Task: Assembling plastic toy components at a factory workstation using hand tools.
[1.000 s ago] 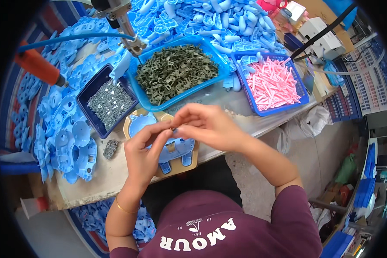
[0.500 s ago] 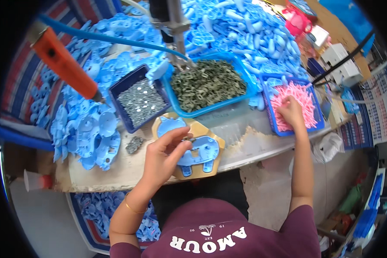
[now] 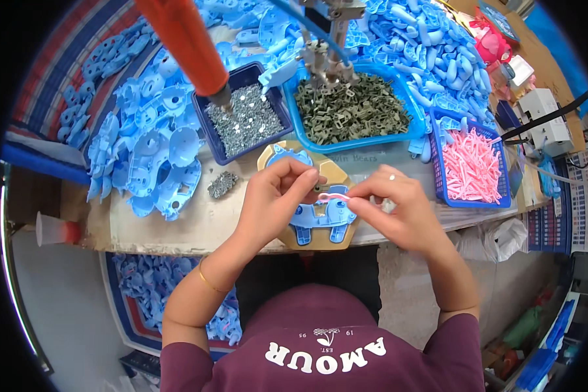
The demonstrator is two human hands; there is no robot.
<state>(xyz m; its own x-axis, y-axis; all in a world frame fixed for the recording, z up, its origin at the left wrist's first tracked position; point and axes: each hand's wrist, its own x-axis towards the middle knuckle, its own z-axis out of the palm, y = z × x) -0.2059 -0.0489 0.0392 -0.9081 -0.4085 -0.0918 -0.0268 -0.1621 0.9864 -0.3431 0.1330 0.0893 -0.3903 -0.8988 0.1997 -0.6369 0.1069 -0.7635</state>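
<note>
Over a gold-coloured fixture (image 3: 338, 175), my two hands come close together. The fixture holds light-blue moulded shell halves, one (image 3: 333, 215) nearest me and another (image 3: 286, 155) partly behind my left hand (image 3: 276, 199). That hand is closed in a pinch, with a small dark piece at its fingertips, too small to tell apart. My right hand (image 3: 398, 208) grips a thin pink plastic strip (image 3: 334, 196) between thumb and fingers. The strip's looped end points at my left fingertips; whether it touches the dark piece cannot be told.
Behind the fixture stand a dark-blue tray of small screws (image 3: 276, 136) and a light-blue tray of dark-green clips (image 3: 294, 134). A blue basket (image 3: 439, 163) of pink strips is at right. An orange screwdriver (image 3: 188, 46) hangs overhead. Light-blue parts (image 3: 166, 153) heap at left and back.
My right hand has come from the basket to the fixture with a pink strip in it. My left hand has closed in a pinch. The whole view has shifted.
</note>
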